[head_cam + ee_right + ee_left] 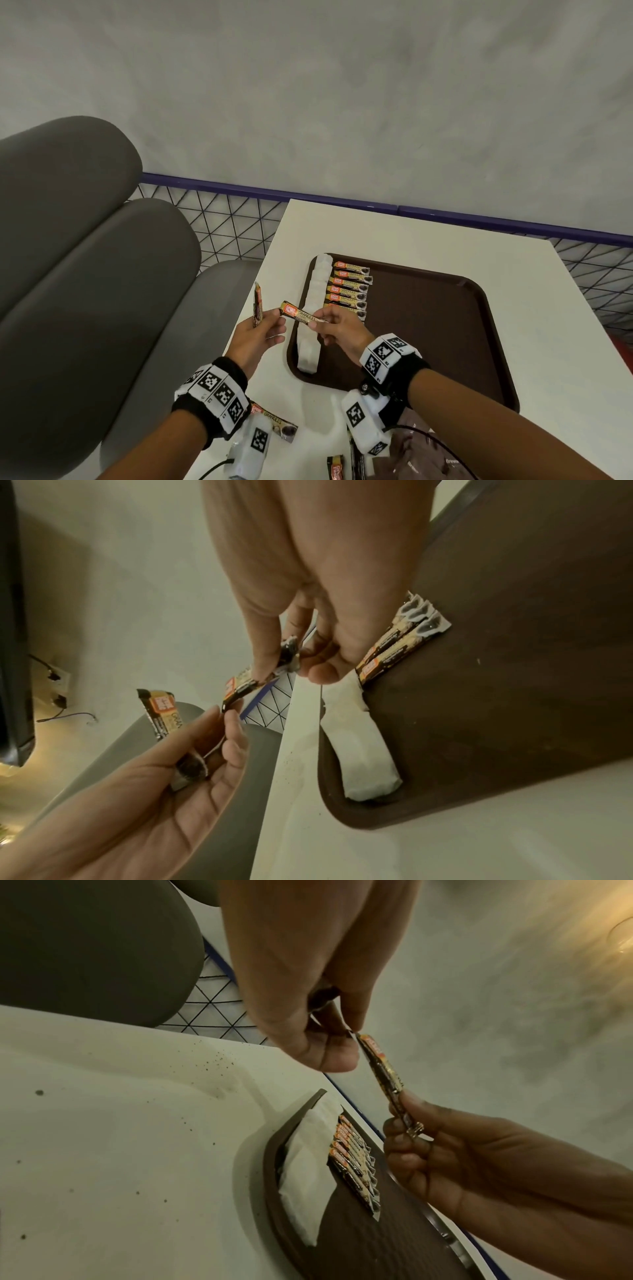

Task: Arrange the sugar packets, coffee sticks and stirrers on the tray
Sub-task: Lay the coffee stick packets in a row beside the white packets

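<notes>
A brown tray (445, 342) lies on the white table (394, 233). Along its left edge runs a column of white sugar packets (313, 308), with a row of coffee sticks (351, 291) beside them. Above the tray's left rim, my right hand (325, 322) pinches one end of a coffee stick (301, 313). My left hand (274, 317) pinches the other end and also holds a second stick (257, 305) upright. The left wrist view shows the shared stick (382, 1069) between both hands. In the right wrist view the second stick (164, 712) stands in the left hand (205, 745).
Loose coffee sticks (275, 423) lie near the table's front edge, next to a brown bag (421, 455). Grey seat cushions (85, 257) are to the left. A wire mesh fence with a purple rail (233, 219) runs behind the table.
</notes>
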A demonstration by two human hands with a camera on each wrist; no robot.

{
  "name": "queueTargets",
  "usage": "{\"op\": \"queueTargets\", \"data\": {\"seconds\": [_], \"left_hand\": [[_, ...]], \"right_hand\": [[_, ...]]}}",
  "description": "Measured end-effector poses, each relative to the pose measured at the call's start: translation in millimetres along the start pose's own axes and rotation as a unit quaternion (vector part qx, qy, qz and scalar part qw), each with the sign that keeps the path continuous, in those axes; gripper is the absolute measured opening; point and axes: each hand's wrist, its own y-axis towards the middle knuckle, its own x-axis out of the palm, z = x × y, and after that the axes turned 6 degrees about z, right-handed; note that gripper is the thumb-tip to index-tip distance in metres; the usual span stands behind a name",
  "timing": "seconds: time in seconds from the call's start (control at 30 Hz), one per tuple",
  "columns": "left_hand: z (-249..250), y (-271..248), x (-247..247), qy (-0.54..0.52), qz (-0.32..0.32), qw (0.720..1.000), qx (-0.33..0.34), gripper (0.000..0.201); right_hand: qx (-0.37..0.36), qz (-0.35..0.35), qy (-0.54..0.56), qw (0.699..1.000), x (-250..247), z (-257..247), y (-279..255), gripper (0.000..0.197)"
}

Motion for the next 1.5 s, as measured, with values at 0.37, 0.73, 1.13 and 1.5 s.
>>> {"op": "queueTargets", "data": {"seconds": [0.37, 0.73, 1.13, 1.5], "left_hand": [[-10, 0, 4, 0.065, 0.016, 0.998, -0.012, 0.017], [-1, 8, -14, 0.152, 0.068, 0.986, -0.030, 0.057], [-7, 8, -11, 0.140, 0.042, 0.988, -0.048, 0.021], [-11, 5, -14, 0.155, -0.012, 0.988, 0.004, 0.025]], "right_hand": [[0.039, 0.045, 0.070, 0.996, -30, 16, -6, 0.010], [0.046, 0.192, -0.158, 0.968, -78, 45, 7, 0.015], [0.049, 0.260, -0.221, 0.939, -64, 39, 21, 0.023], [0.014, 0.293, -0.285, 0.913, -62, 41, 21, 0.028]]}}
